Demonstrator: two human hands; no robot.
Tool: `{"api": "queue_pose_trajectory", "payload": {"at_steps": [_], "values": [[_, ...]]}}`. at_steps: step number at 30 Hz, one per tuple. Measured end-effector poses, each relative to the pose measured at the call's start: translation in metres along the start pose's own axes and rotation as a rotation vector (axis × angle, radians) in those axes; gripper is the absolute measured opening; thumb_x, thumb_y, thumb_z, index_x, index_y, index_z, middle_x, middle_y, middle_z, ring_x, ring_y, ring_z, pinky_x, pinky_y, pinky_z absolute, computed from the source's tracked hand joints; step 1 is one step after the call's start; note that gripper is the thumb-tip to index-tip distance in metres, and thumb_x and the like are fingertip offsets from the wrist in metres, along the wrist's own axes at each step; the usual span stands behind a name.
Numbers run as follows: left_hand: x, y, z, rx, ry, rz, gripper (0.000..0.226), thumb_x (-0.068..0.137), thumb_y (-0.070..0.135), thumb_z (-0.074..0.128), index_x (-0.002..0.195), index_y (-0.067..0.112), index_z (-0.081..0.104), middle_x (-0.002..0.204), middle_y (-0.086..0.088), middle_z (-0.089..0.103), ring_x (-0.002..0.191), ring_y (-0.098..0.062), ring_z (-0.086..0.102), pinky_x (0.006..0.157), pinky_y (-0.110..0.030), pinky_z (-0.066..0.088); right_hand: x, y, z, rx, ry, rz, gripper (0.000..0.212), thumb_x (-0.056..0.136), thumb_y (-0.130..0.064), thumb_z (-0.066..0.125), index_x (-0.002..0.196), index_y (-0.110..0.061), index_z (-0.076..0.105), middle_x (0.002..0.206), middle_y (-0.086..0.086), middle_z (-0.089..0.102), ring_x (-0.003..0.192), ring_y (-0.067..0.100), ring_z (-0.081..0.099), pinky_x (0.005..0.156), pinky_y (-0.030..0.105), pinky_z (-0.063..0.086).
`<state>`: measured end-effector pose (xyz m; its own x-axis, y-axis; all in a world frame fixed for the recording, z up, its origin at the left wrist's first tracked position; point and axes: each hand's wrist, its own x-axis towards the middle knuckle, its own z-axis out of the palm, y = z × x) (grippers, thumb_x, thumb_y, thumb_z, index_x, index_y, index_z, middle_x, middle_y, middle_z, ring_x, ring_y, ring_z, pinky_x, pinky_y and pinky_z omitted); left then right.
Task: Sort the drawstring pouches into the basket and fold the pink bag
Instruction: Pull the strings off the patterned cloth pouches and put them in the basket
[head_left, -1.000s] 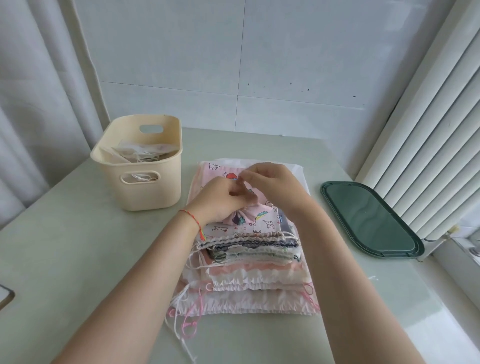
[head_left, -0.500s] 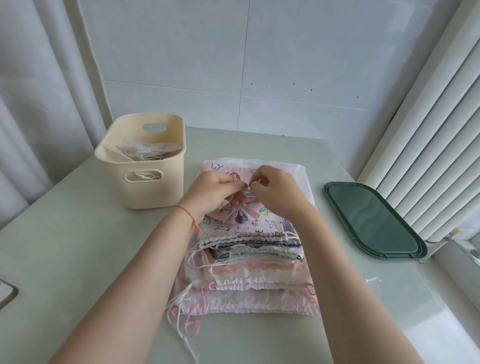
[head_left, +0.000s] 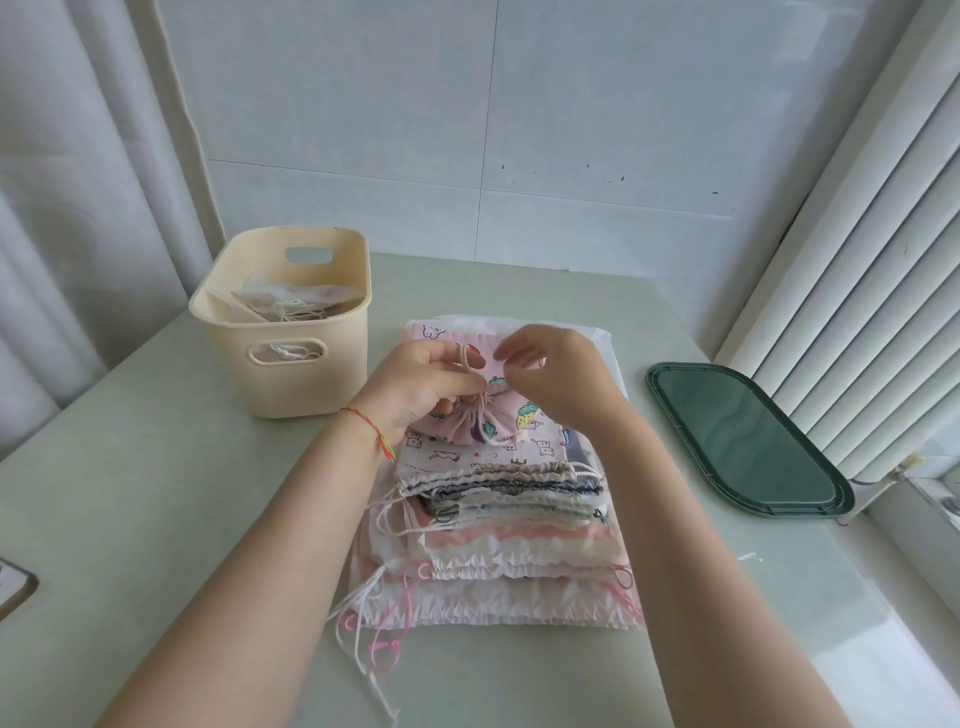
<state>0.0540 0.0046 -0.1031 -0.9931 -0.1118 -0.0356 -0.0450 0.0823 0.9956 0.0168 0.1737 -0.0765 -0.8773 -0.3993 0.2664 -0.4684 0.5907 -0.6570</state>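
Cinching the printed pink pouch (head_left: 498, 421) atop the pouch stack (head_left: 498, 525), left hand (head_left: 415, 384) pinching its cord (head_left: 474, 366), right hand (head_left: 553, 374) loosely curled beside, apparently grasping nothing; next, probably carrying across to the basket (head_left: 291, 332) at left.

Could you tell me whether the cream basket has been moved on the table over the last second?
No. The cream basket sits at the same spot left of the pouch stack; only the camera shifted slightly.
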Motion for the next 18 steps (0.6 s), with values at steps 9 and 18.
{"api": "queue_pose_trajectory", "payload": {"at_steps": [9, 18], "values": [[0.000, -0.002, -0.002, 0.309, 0.099, 0.229, 0.025, 0.076, 0.007, 0.080, 0.087, 0.026, 0.070, 0.076, 0.007, 0.071, 0.069, -0.003, 0.064, 0.076, -0.024, 0.053, 0.000, 0.005, 0.011, 0.166, -0.069, 0.053, 0.024, 0.079, -0.001, 0.061, 0.095, -0.020, 0.059, 0.081, -0.006, 0.068, 0.075, 0.009, 0.063, 0.061, 0.017, 0.043], [0.006, -0.012, 0.007, 0.415, 0.244, 0.373, 0.014, 0.077, 0.009, 0.079, 0.086, 0.019, 0.075, 0.082, 0.005, 0.072, 0.071, -0.010, 0.063, 0.066, -0.011, 0.045, 0.001, 0.011, 0.013, 0.360, -0.025, 0.175, 0.029, 0.083, 0.003, 0.053, 0.096, -0.020, 0.063, 0.082, -0.001, 0.071, 0.079, 0.020, 0.066, 0.074, 0.046, 0.056]]}}
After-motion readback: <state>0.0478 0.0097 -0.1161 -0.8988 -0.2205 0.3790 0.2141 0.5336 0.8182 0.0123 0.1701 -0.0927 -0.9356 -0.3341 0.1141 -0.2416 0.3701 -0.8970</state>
